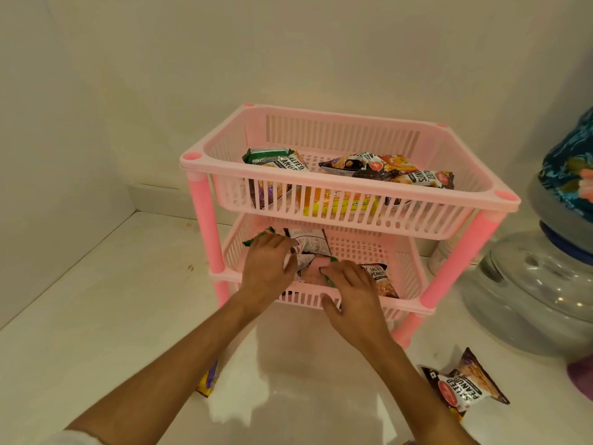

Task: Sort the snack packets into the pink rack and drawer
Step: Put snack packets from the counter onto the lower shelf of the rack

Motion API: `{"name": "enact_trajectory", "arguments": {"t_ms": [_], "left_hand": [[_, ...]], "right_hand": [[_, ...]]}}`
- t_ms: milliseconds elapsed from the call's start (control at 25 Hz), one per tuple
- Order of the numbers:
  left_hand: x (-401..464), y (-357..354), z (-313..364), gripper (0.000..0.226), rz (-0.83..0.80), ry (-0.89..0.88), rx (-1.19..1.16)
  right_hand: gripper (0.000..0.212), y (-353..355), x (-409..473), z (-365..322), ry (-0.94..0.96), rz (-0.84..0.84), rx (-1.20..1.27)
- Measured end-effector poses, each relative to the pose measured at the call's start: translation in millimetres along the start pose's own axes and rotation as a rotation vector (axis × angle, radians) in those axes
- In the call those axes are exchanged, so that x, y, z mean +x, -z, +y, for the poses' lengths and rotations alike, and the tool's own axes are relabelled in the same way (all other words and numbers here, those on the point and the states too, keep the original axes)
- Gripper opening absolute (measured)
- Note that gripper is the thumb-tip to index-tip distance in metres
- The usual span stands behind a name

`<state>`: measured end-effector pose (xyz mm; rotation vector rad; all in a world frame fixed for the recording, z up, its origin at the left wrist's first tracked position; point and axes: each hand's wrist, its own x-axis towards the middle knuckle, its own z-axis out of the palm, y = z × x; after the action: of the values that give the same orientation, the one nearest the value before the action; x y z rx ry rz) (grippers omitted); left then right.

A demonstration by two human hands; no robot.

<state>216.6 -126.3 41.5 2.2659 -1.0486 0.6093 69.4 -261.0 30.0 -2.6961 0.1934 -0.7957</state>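
Nearest, a salted peanuts packet [465,385] is lying loose on the white tabletop [112,316], right of the arms, and a yellow-and-purple packet [208,379] is peeking out beside the left forearm. Both hands are reaching into the lower basket [406,277] of the pink rack [349,200]. The left hand [266,266] is curling its fingers onto a black-and-white packet [309,247]; the right hand [351,292] is pinching a green-edged packet [330,271], thumb hooking over the basket's front rim. Just beside it, another salted peanuts pack [382,281] is lying flat. Above, the top basket [321,130] is overhanging the hands, holding several packets. Far right, a clear water jug [529,293] is crowding the rack's leg.
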Motion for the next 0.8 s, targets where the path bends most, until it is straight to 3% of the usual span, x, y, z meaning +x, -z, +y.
{"name": "enact_trajectory", "arguments": {"t_ms": [120,240,400,680,800], "left_hand": [[-30,7,21,0.031,0.044,-0.070,-0.063],[-65,3,40,0.029,-0.035,-0.137,-0.141],[-112,-10,64,0.034,-0.235,-0.249,-0.179],[-152,-17,105,0.050,-0.640,-0.373,-0.267],[-158,-21,132,0.061,-0.907,-0.326,-0.259]], "right_hand": [[0.048,10,-31,6,-0.025,-0.018,-0.042],[0.043,21,-68,18,-0.104,-0.077,-0.113],[0.043,43,-126,36,-0.258,-0.121,-0.215],[0.093,88,-212,59,-0.805,-0.353,-0.373],[0.094,102,-225,50,-0.944,-0.508,-0.336]]}}
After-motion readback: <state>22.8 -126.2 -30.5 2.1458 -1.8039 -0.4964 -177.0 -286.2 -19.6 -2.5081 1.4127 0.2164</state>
